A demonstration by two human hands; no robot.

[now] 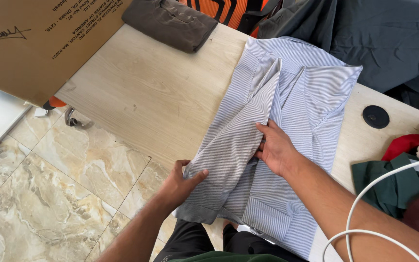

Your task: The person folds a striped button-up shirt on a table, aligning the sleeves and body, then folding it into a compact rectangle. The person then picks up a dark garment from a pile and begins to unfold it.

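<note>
A light blue pinstriped shirt (pixel 311 92) lies partly folded on a pale wooden table (pixel 156 92), its lower end hanging over the near edge. One sleeve (pixel 241 131) is laid diagonally across the body. My left hand (pixel 183 182) grips the sleeve near its cuff at the table edge, thumb on top. My right hand (pixel 275 148) presses flat on the shirt beside the sleeve, fingers tucked against the sleeve's edge.
A folded brown garment (pixel 170 22) sits at the table's far end by a cardboard box (pixel 30 43). A dark grey cloth (pixel 389 39) lies far right. Red, green and maroon clothes (pixel 403 179), a black grommet (pixel 376 117) and a white cable (pixel 364 204) are on the right. Marble floor (pixel 49 184) lies left.
</note>
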